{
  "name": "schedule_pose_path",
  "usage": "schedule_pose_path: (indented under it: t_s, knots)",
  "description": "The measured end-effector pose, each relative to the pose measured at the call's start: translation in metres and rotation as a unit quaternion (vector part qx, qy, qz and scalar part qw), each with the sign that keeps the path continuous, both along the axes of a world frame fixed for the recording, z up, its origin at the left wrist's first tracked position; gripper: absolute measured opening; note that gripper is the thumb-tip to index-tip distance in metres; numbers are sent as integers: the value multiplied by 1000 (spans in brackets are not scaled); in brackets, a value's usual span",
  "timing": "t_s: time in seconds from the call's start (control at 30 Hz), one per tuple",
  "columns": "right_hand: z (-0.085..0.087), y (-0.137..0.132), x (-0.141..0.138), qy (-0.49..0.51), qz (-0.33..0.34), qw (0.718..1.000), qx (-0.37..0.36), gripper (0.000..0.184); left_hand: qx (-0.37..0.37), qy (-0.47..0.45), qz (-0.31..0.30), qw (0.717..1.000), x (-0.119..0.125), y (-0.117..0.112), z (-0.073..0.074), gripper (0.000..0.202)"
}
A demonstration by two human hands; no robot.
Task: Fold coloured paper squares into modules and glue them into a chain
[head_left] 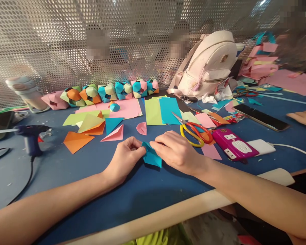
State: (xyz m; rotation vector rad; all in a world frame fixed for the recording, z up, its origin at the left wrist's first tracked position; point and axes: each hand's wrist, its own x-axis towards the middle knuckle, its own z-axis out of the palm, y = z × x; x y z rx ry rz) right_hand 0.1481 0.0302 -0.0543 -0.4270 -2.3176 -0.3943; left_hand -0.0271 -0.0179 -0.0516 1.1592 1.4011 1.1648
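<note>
A small blue folded paper [153,157] lies on the blue table [132,190] in front of me. My left hand [123,160] pinches its left corner with curled fingers. My right hand [177,151] presses and pinches its upper right edge. Just beyond lie a pink folded piece [142,128], a pink triangle [114,135], a blue triangle [113,123] and orange folded sheets [76,140]. Scissors with red and yellow handles [195,131] lie right of my right hand.
A row of coloured paper balls [109,92] stands along the perforated metal screen [66,37]. A glue gun [32,134] sits left, a pink power strip [232,144], a phone [261,117] and a white backpack [210,64] right. Another person's hand [304,118] rests at far right.
</note>
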Motion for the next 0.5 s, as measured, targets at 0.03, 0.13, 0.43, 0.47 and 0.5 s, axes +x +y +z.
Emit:
schedule_pose_path:
  t_s: [0.03,0.13,0.43,0.47,0.5]
  knots:
    - [1,-1,0,-11,1,1000,9,23,2,0,2,1000,0,0,0,16]
    - [2,-2,1,-10,22,1000,-13,22,8,9,12,1000,0,0,1,17]
    - [-1,4,-4,109,36,984,-138,18,26,13,1,1000,1,-1,1,18]
    - [-2,5,-5,113,29,984,-138,20,28,15,-2,1000,1,-1,0,18]
    - [-3,6,-5,111,21,985,-129,21,28,17,-5,999,1,-1,0,18]
